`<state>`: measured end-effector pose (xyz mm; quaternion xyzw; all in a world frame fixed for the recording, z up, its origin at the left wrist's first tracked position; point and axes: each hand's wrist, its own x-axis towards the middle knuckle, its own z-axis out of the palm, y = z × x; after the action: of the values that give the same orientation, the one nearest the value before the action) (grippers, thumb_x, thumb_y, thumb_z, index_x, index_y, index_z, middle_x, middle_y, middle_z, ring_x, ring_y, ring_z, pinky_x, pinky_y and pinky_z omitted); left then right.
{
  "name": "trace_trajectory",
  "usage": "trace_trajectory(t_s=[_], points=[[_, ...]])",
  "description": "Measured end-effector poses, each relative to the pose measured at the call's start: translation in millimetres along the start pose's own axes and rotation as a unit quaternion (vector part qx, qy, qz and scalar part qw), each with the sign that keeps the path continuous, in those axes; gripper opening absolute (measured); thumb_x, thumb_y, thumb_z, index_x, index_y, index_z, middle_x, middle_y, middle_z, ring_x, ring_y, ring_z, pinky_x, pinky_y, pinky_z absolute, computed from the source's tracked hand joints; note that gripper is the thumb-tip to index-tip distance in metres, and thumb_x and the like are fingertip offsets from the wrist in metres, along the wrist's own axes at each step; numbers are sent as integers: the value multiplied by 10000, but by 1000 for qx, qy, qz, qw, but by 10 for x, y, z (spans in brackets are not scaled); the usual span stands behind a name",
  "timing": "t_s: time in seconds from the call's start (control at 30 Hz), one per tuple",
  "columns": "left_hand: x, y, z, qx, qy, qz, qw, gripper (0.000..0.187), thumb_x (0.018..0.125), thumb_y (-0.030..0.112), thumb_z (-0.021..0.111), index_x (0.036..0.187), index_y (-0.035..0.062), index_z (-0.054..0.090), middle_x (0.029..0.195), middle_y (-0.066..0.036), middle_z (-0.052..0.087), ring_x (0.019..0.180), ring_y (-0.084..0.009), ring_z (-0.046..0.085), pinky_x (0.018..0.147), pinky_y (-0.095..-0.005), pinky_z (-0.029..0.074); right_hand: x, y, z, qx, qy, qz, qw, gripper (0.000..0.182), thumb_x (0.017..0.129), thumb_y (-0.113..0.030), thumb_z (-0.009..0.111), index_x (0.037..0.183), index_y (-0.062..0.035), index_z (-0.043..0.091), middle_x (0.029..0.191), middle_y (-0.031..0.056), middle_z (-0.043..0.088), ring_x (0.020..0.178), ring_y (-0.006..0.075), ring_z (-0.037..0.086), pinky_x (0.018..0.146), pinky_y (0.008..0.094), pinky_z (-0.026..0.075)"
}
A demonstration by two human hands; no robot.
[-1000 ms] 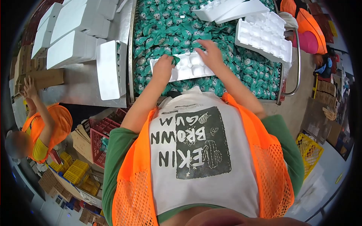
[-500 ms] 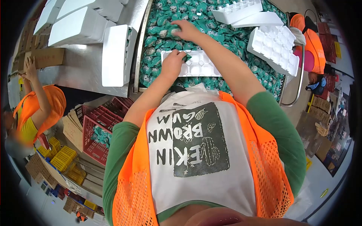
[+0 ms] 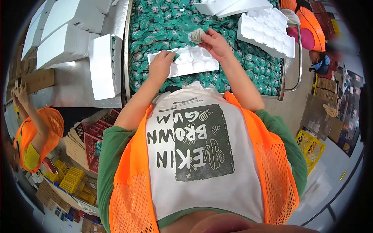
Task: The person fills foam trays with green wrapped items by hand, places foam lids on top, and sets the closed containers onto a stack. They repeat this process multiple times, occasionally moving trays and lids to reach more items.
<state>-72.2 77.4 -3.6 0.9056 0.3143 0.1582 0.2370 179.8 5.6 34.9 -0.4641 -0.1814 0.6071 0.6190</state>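
Note:
My right hand [image 3: 217, 46] pinches a green-and-clear wrapped packet [image 3: 197, 36] with a pale round item inside, above the tray's far edge. A white foam tray [image 3: 194, 64] with round hollows rests on the heap in front of me, slightly tilted. My left hand [image 3: 161, 66] is closed over the tray's left end, and a bit of green wrapper shows by its fingertips. What lies under that palm is hidden. Around both hands spreads a heap of similar green packets [image 3: 155, 39] in a wide metal-framed bin [image 3: 126, 58].
White foam boxes [image 3: 62, 46] stand on the metal table [image 3: 77, 89] at left. More foam trays [image 3: 266, 33] lie at the bin's right. A co-worker in an orange vest [image 3: 46, 124] is at left, another person [image 3: 311, 27] at right. A red crate [image 3: 92, 151] sits below the table.
My right hand has come back from the far left of the heap toward the tray, lifting the packet. My left hand stays at the tray's left end, and the tray is now more tilted.

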Motion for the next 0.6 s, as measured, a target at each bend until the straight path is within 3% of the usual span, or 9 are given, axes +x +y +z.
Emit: trace_trajectory(t_s=[0.1, 0.17, 0.2, 0.27, 0.33, 0.37, 0.47, 0.57, 0.6], points=[[53, 34, -30, -28, -35, -25, 999, 254, 802, 80, 673, 1054, 110, 683, 1051, -102, 625, 950, -299, 628, 797, -375, 522, -269, -103, 327, -211, 1, -171, 962, 500, 825, -55, 741, 1284, -55, 541, 1156, 80, 636, 1041, 190, 631, 890, 301, 522], [149, 128, -169, -72, -57, -33, 995, 272, 870, 114, 664, 1138, 66, 648, 1124, -141, 628, 1030, -293, 618, 860, -358, 505, -495, -246, 617, -406, 47, -287, 867, 606, 756, -7, 764, 1312, -71, 533, 1142, 82, 633, 1017, 223, 626, 871, 325, 515], [173, 208, -259, -256, -74, -78, 961, 293, 892, 123, 652, 1176, 56, 620, 1151, -131, 625, 1058, -273, 612, 879, -356, 500, -605, -297, 727, -494, 69, -339, 797, 661, 721, 17, 776, 1326, -80, 528, 1134, 83, 631, 1005, 239, 624, 861, 337, 512], [207, 419, -464, -588, -99, -154, 788, 338, 937, 141, 629, 1251, 35, 565, 1203, -112, 620, 1113, -234, 601, 917, -352, 489, -742, -303, 828, -510, 54, -367, 776, 705, 694, 15, 772, 1341, -102, 520, 1135, 92, 613, 1035, 272, 598, 869, 368, 498], [207, 786, -848, -738, -82, -209, 636, 351, 953, 176, 625, 1258, 28, 537, 1121, -70, 628, 1014, -171, 591, 869, -329, 483, -804, -282, 883, -513, 29, -398, 760, 710, 697, 14, 773, 1347, -107, 514, 1143, 93, 606, 1053, 271, 588, 877, 369, 499], [190, 889, -951, -800, -70, -232, 549, 360, 961, 194, 623, 1262, 24, 523, 1080, -48, 632, 964, -139, 586, 845, -318, 480, -799, -263, 863, -546, 14, -431, 718, 738, 688, 10, 787, 1359, -112, 503, 1185, 101, 600, 1089, 275, 576, 889, 374, 501], [102, 879, -931, -696, -41, -171, 696, 380, 949, 189, 632, 1283, 54, 510, 1114, -36, 630, 986, -107, 580, 875, -278, 467, -860, -242, 974, -515, 5, -457, 725, 782, 664, 19, 805, 1370, -111, 492, 1203, 104, 604, 1085, 295, 584, 902, 382, 504], [13, 855, -1038, -719, -35, -182, 670, 392, 939, 165, 636, 1291, 50, 506, 1141, -41, 633, 1028, -104, 588, 897, -269, 470, -881, -209, 1058, -447, 13, -454, 771, 764, 646, 17, 820, 1341, -101, 526, 1213, 104, 612, 1085, 307, 592, 916, 384, 502], [-11, 842, -1069, -724, -32, -185, 664, 398, 935, 156, 637, 1294, 46, 504, 1147, -43, 633, 1038, -110, 590, 906, -273, 470, -880, -226, 1079, -472, 12, -468, 747, 744, 657, 15, 819, 1333, -85, 526, 1218, 115, 615, 1083, 295, 601, 903, 372, 513]])
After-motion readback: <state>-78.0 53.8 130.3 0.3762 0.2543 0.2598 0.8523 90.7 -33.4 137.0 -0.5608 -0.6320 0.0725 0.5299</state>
